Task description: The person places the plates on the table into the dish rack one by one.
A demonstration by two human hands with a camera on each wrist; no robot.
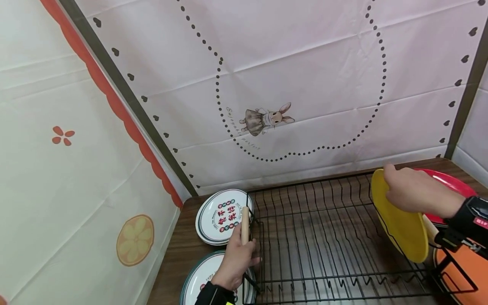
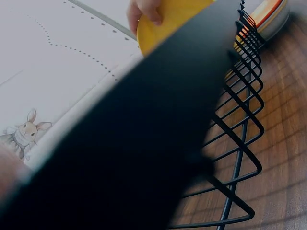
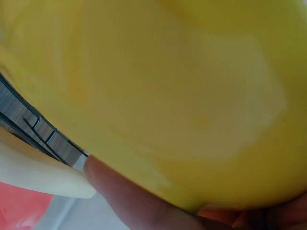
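A yellow plate (image 1: 400,224) stands tilted on edge at the right end of a black wire dish rack (image 1: 324,237). My right hand (image 1: 398,188) grips its top rim from behind. The plate fills the right wrist view (image 3: 168,96), with one finger (image 3: 120,199) under its edge. At the rack's left end, my left hand (image 1: 242,256) holds the pale wooden handle (image 1: 245,226). In the left wrist view a blurred black bar hides much; the rack wires (image 2: 242,120) and the yellow plate (image 2: 172,19) show beyond it.
Two white plates with printed characters lie left of the rack, one at the back (image 1: 221,216), one nearer (image 1: 200,279). A red plate (image 1: 451,182) and an orange plate (image 1: 467,271) sit at the right. Cloth-covered walls enclose the wooden table (image 1: 179,254).
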